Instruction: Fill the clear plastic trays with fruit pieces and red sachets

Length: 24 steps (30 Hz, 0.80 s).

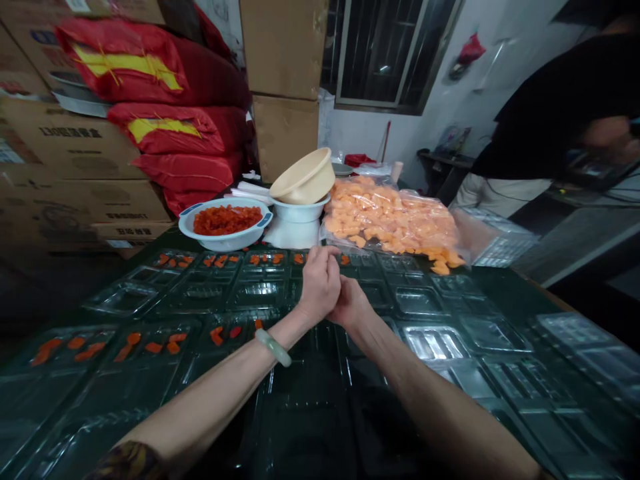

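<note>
My left hand [320, 281], with a pale green bangle [273, 348] on its wrist, reaches over the back row of clear plastic trays. Its fingers are bent and pressed together; what they hold, if anything, is hidden. Right beside and just below it is my right hand [351, 303], curled closed, its palm and fingertips partly covered by the left hand. Orange-red pieces [345, 259] lie in the tray just beyond my hands. More such pieces sit in the back-row trays [219, 260] to the left and in the nearer left trays [145, 343].
Behind the trays stand a light-blue basin [225, 241] of orange-red pieces, a cream bowl [305, 177] tilted on a white one, and a clear bag [393, 213] of paler orange pieces. Red bundles [165, 60] and cartons [90, 137] rise at left. A person [555, 113] stands at right.
</note>
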{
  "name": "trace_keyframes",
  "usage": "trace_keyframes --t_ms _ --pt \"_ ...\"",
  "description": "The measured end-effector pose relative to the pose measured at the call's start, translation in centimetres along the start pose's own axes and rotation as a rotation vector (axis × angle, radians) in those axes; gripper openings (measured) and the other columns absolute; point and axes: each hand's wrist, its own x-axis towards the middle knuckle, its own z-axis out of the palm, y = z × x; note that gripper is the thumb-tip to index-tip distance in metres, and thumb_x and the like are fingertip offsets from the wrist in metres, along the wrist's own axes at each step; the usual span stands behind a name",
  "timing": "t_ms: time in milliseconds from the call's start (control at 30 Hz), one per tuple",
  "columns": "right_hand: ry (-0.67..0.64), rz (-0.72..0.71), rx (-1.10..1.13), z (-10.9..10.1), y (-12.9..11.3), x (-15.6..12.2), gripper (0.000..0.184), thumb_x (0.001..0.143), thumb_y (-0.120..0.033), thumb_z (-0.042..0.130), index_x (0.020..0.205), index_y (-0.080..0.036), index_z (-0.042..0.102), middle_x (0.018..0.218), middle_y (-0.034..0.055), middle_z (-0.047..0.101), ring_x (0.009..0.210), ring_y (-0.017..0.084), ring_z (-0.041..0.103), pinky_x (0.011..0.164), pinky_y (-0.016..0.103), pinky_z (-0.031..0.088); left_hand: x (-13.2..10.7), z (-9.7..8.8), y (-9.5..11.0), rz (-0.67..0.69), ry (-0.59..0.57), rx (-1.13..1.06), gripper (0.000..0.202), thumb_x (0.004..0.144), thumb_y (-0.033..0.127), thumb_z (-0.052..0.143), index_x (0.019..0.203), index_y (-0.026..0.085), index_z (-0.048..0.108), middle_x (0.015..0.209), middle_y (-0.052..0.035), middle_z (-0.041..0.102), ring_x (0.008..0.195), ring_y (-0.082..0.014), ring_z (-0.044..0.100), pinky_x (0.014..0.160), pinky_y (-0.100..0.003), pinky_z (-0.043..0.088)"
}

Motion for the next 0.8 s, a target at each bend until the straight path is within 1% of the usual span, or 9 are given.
trace_keyframes --t_ms 100,167,233,367,500,567,667,733,800 --pt "0.116 -0.035 -0.253 -1.2 -1.4 1.2 0.014 0.075 -0.011 0.047 0.062 -0.016 0.050 0.055 -0.0010 0.052 0.043 0.007 0.042 0.040 0.019 0.033 1.4 -0.9 0.3 -0.321 0.073 -0.263 0.014 0.081 0.014 0.040 0.087 0.016 0.053 0.067 0.0010 0.048 0.054 -0.0096 0.045 0.051 -0.022 0.039" --pt "0.187 -0.066 -0.363 -2.7 -2.8 2.6 0.015 0.077 -0.013 0.047 0.062 -0.016 0.048 0.053 -0.0022 0.050 0.038 0.005 0.034 0.036 0.018 0.025 2.2 -2.4 0.7 -0.531 0.038 -0.473 0.008 0.081 0.017 0.043 0.085 0.016 0.050 0.060 0.0044 0.044 0.043 -0.0066 0.036 0.039 -0.019 0.027" --pt "0.287 -0.111 -0.519 -4.7 -4.2 4.5 0.020 0.079 -0.018 0.048 0.059 -0.017 0.046 0.047 -0.0034 0.045 0.037 0.005 0.029 0.036 0.019 0.021 2.5 -4.5 1.2 -0.639 -0.027 -0.590 0.005 0.082 0.021 0.046 0.082 0.016 0.048 0.058 0.0051 0.043 0.039 -0.0048 0.033 0.035 -0.017 0.018" --pt "0.440 -0.170 -0.851 -8.3 -5.9 9.1 0.026 0.073 -0.024 0.058 0.051 -0.017 0.047 0.044 -0.0015 0.041 0.048 0.010 0.041 0.043 0.020 0.027 1.7 -8.6 1.2 -0.685 -0.121 -0.511 0.014 0.080 0.029 0.054 0.078 0.015 0.051 0.052 0.0060 0.041 0.035 -0.0024 0.027 0.033 -0.015 0.012" --pt "0.489 -0.139 -1.062 -9.7 -6.1 12.0 0.033 0.071 -0.040 0.064 0.052 -0.018 0.048 0.052 0.0020 0.045 0.061 0.015 0.050 0.050 0.022 0.032 0.8 -11.3 0.2 -0.745 -0.093 -0.423 0.018 0.080 0.031 0.056 0.079 0.014 0.053 0.048 0.0064 0.040 0.034 -0.0021 0.026 0.033 -0.015 0.012" --pt "0.483 -0.084 -1.112 -9.9 -6.3 12.2 0.038 0.078 -0.047 0.054 0.054 -0.018 0.048 0.051 0.0021 0.044 0.057 0.014 0.048 0.048 0.023 0.032 0.5 -12.3 -0.4 -0.790 -0.085 -0.432 0.018 0.079 0.032 0.057 0.079 0.014 0.054 0.049 0.0064 0.039 0.034 -0.0020 0.026 0.033 -0.014 0.012" --pt "0.447 0.011 -1.148 -10.1 -6.9 11.5 0.040 0.089 -0.043 0.039 0.063 -0.015 0.051 0.051 -0.0023 0.043 0.045 0.008 0.041 0.044 0.022 0.032 0.1 -13.6 -0.9 -0.840 -0.101 -0.477 0.017 0.078 0.030 0.060 0.078 0.013 0.056 0.051 0.0055 0.040 0.035 -0.0019 0.027 0.032 -0.014 0.014" --pt "0.419 0.042 -1.180 -10.3 -7.3 11.0 0.034 0.090 -0.039 0.043 0.069 -0.014 0.052 0.052 -0.0053 0.044 0.042 0.006 0.038 0.044 0.020 0.034 -0.2 -14.2 -1.1 -0.871 -0.111 -0.508 0.016 0.077 0.028 0.061 0.079 0.013 0.057 0.053 0.0047 0.041 0.036 -0.0019 0.029 0.032 -0.014 0.015" --pt "0.393 0.036 -1.231 -10.6 -7.4 10.7 0.031 0.086 -0.035 0.050 0.064 -0.013 0.052 0.050 -0.0049 0.044 0.042 0.006 0.039 0.044 0.020 0.033 -0.5 -14.6 -1.1 -0.897 -0.125 -0.529 0.014 0.077 0.026 0.061 0.078 0.012 0.058 0.054 0.0042 0.042 0.037 -0.0020 0.030 0.032 -0.014 0.016"
